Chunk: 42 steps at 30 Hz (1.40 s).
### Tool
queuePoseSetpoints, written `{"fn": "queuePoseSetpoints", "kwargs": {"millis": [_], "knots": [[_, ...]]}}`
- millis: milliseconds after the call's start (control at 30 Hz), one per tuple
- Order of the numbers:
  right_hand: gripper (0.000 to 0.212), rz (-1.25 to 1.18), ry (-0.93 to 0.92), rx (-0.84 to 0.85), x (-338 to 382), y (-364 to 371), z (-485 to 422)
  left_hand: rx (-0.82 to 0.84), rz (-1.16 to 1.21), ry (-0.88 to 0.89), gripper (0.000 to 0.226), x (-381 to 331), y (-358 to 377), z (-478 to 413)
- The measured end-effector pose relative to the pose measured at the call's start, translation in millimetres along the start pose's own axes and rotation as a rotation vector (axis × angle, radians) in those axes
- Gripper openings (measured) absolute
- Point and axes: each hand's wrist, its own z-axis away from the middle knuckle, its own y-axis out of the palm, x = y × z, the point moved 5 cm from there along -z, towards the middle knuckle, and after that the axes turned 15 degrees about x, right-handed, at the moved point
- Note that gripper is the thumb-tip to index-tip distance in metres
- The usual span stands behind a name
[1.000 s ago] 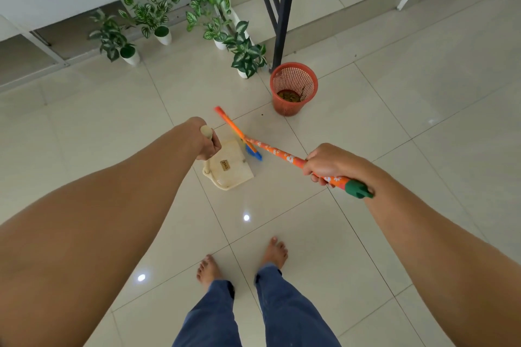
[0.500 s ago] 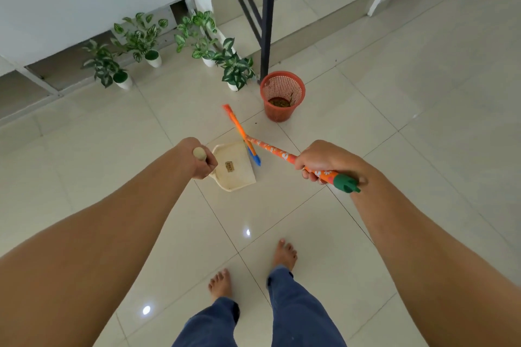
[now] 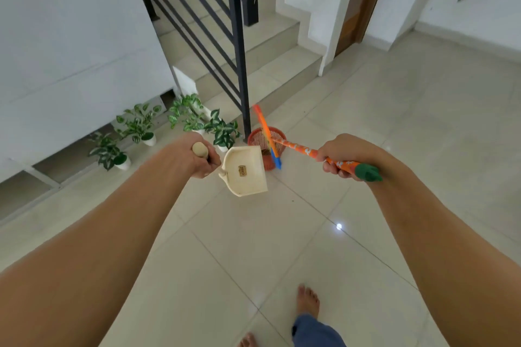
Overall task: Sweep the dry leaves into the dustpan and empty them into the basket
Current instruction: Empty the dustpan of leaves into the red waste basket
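Cream plastic dustpan hangs beyond left fingers closed on its handle; right fingers grip the orange broom. Tip it squarely over the red mesh basket.

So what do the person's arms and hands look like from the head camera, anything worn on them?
Both arms are bare from the frame edge to the fingers: no sleeves, gloves, watch or bracelets show. No rings are visible on the left hand or the right hand, though some fingers are hidden. The only clothing in view is lower down: blue trousers, with bare feet.
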Motion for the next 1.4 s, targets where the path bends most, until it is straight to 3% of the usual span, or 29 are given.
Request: {"fn": "queuePoseSetpoints", "kwargs": {"millis": [67,200,367,500,733,833,1000,1133,1400], "knots": [[0.007,-0.028,-0.017,-0.020,8.5,-11.2,3.6,-0.056,-0.033,0.021,0.019,-10.0,20.9,16.0],[0.003,-0.124,-0.051,-0.047,22.9,-31.3,2.2,0.014,-0.118,0.044,0.017,-19.2,62.7,23.2],[0.014,-0.205,-0.110,-0.106,37.8,-53.7,-16.9,0.063,-0.353,0.050,0.037,-20.3,108.2,0.8],[0.018,-0.371,-0.165,-0.062,41.2,-68.8,-44.0,0.047,-0.655,0.048,0.012,-7.7,132.0,-30.7],[0.019,-0.404,-0.163,0.000,42.9,-104.4,-83.1,-0.073,-1.057,0.139,0.014,9.4,151.0,-76.1],[0.020,-0.407,-0.161,0.035,44.4,-116.0,-89.9,-0.083,-1.080,0.140,0.007,15.0,162.2,-84.3],[0.015,-0.451,-0.149,0.076,42.6,-125.4,-93.1,-0.092,-1.106,0.112,0.017,19.5,169.4,-94.5],[0.018,-0.488,-0.190,0.078,44.6,-123.8,-87.1,-0.105,-1.082,0.090,0.006,19.4,164.2,-91.3],[0.017,-0.495,-0.215,0.078,63.6,-80.1,-57.4,-0.075,-0.819,0.090,0.013,-2.8,126.5,-53.8]]}}
